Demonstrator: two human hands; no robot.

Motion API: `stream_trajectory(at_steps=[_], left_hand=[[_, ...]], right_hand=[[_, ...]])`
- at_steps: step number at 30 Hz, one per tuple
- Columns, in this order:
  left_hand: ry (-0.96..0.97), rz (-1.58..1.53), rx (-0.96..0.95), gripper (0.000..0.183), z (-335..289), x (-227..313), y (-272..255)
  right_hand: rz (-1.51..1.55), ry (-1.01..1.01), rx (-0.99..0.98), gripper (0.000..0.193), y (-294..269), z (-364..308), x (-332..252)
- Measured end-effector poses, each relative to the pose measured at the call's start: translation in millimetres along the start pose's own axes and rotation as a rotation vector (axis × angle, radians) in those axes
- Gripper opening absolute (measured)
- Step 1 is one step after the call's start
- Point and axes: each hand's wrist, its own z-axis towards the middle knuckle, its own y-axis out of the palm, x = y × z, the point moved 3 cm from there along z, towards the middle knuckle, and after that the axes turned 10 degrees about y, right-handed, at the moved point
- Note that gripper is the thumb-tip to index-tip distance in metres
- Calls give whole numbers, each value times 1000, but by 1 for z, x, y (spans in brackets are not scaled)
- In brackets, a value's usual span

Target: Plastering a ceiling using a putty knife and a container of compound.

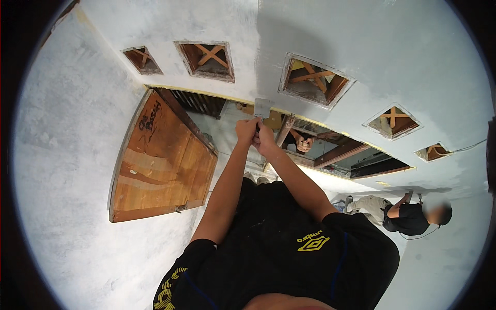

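Both of my arms reach forward and up to the wall. My left hand (245, 130) and my right hand (265, 136) are closed together around the dark handle of a wide, flat paintbrush (262, 107). Its grey head touches or nearly touches the wall, just above the yellowish upper edge of a door and window opening. Grey paint (274, 31) covers the wall to the right of a straight upright border; on the left the wall (155, 26) is patchy white. The fingers partly hide the handle.
An orange-brown wooden door (160, 160) stands ajar at left. Several square vents (209, 59) with wooden crosses line the wall. Through the window frame (338, 154), another person's hands (304, 144) show. At right a co-worker in black (405, 217) holds a tool against the wall. A cable (470, 148) hangs nearby.
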Motion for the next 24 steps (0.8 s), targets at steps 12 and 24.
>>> stream_trajectory(at_steps=[12,24], left_hand=[[258,-431,-64,35,2,170,-38],[340,-443,13,40,-25,186,-37]], right_hand=[[-117,-470,-162,32,83,-110,-82],[-112,-586,-243,26,69,-116,-81]])
